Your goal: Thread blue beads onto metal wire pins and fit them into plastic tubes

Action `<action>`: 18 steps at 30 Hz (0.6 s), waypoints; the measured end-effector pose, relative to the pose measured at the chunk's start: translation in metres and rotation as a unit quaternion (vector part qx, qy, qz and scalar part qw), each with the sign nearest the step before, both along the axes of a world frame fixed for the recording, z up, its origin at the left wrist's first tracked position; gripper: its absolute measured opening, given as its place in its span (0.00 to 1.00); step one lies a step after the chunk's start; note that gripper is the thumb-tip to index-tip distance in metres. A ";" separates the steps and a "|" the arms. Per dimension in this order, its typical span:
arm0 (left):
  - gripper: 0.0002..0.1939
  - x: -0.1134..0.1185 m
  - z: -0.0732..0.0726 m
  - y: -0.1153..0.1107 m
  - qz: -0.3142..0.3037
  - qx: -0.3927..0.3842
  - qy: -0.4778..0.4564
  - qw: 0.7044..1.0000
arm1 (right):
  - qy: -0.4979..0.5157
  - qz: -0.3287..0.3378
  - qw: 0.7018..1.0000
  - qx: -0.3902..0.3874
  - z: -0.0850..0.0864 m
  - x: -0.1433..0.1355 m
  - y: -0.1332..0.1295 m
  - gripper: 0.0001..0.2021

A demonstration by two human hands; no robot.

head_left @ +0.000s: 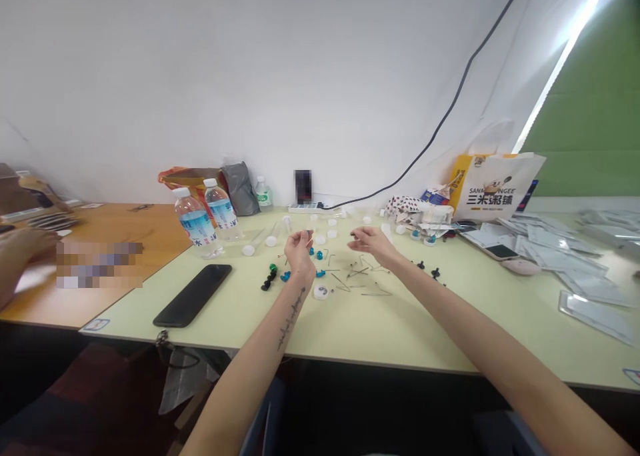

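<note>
The left hand [299, 253] and right hand [369, 241] curl, any grip unclear; best keep bent metal rods [377, 294] off the counter's [400, 336] front edge.

Lighting: bright, diffuse daylight; strongest at upper right, a white strip [563, 63] burnt out beside the green blind [593, 109], its glow spilling onto the grey-white wall [240, 83]. Worktop [350, 339]: evenly lit, faint soft shadows. Space beneath: near black, detail lost. Glare: pale, on clear packets [595, 316] at right. Distortion: wide-angle; forearms [480, 323] stretched toward lower corners. Definition: small metal pieces [357, 269] soft. Two areas pixelated: left, and centre against wall.
</note>
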State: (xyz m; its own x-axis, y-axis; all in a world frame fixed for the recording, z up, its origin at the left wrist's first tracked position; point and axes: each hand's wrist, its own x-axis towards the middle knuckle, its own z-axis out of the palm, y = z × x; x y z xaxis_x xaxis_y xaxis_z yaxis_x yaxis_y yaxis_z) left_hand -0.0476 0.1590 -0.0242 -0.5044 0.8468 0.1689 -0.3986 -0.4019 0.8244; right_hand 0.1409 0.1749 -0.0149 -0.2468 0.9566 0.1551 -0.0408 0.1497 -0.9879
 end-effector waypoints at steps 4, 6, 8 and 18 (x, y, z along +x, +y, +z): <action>0.13 0.010 0.008 -0.007 -0.003 0.026 0.032 0.999 | -0.060 0.085 0.994 0.009 0.002 0.036 -0.044 0.14; 0.13 0.013 0.010 -0.009 -0.009 0.030 0.050 0.998 | -0.133 -0.043 0.983 0.121 0.005 0.050 -0.053 0.13; 0.13 0.015 0.010 -0.010 -0.019 0.023 0.065 0.997 | -0.167 -0.180 0.944 0.221 0.009 0.054 -0.058 0.13; 0.12 0.017 0.000 -0.010 -0.079 -0.005 0.093 0.993 | -0.033 0.143 0.977 -0.155 -0.032 0.068 -0.134 0.18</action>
